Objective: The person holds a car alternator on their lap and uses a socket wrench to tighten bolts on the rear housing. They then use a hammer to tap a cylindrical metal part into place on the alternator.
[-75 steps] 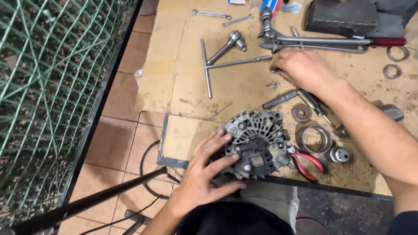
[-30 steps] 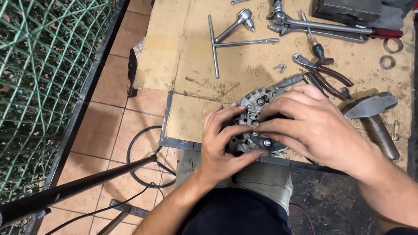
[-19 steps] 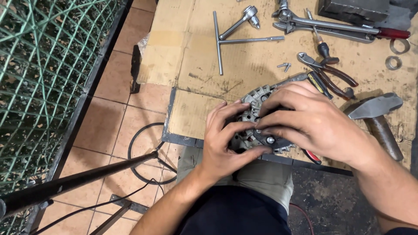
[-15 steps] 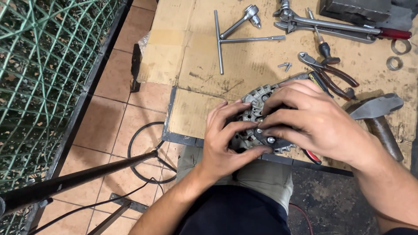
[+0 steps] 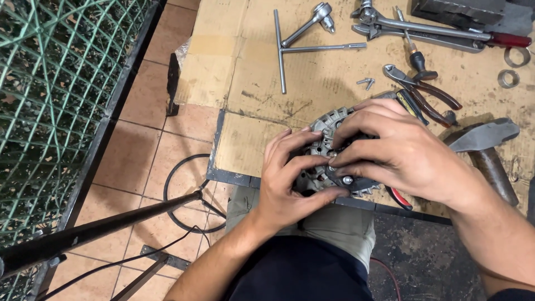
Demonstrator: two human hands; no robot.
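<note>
Alternator [image 5: 326,150] sits at the near edge of the cardboard-covered bench [image 5: 329,78]; I have my left hand [image 5: 290,181] clamped round its near side and my right hand [image 5: 398,150] closed over the rear cover, fingertips on a small fastener. Case looks still assembled, with two loose screws [image 5: 365,83], pliers [image 5: 423,92] and hammer [image 5: 482,147] beside it, so I judge the strip-down early.

Alternator [image 5: 326,146]: round, grey, finned metal housing, dark rear cover facing up; lies at the near edge of the cardboard-covered bench, largely hidden.
</note>
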